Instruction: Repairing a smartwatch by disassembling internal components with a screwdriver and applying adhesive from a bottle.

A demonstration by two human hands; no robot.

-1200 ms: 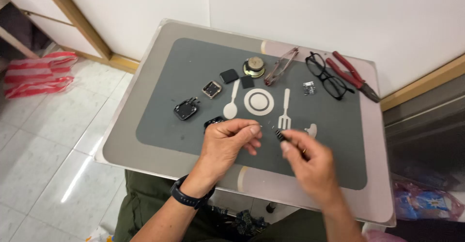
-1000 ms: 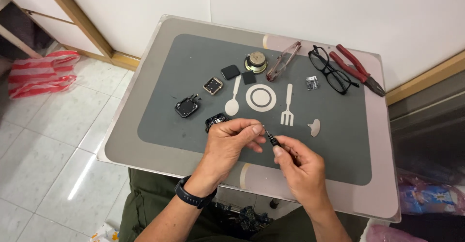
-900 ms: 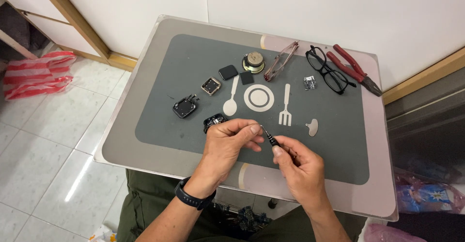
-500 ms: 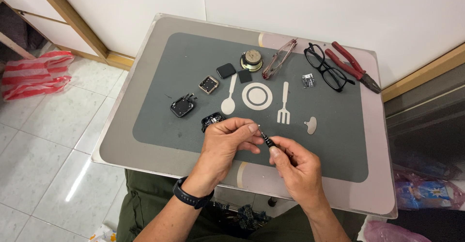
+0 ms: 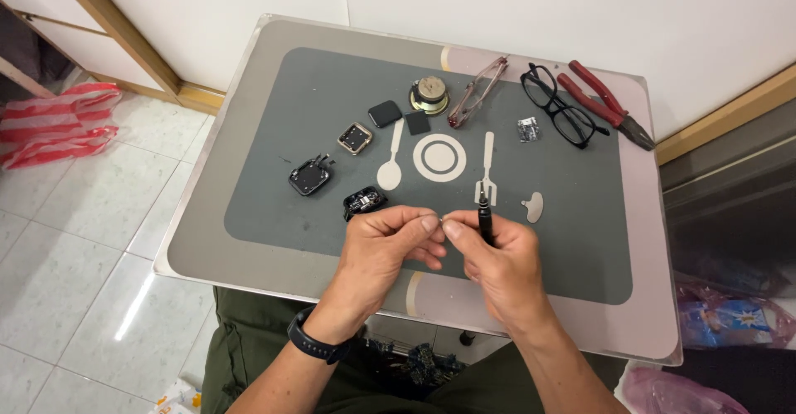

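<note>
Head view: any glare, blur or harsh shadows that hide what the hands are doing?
Head view: even, soft light; sharp focus on the left hand, right hand and black tool; faint sheen on the table edge; the tiny part between the fingertips is too small to identify.

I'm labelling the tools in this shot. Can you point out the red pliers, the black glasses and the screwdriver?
Red pliers (image 5: 599, 96), head view, on the handles.
Black glasses (image 5: 557, 106), head view, on the bridge.
Screwdriver (image 5: 484, 217), head view, on the black shaft above the right hand (image 5: 497, 269).

Matt grey mat (image 5: 274, 207); glossy black plastic glasses (image 5: 560, 107); red-handled metal pliers (image 5: 605, 111).
</note>
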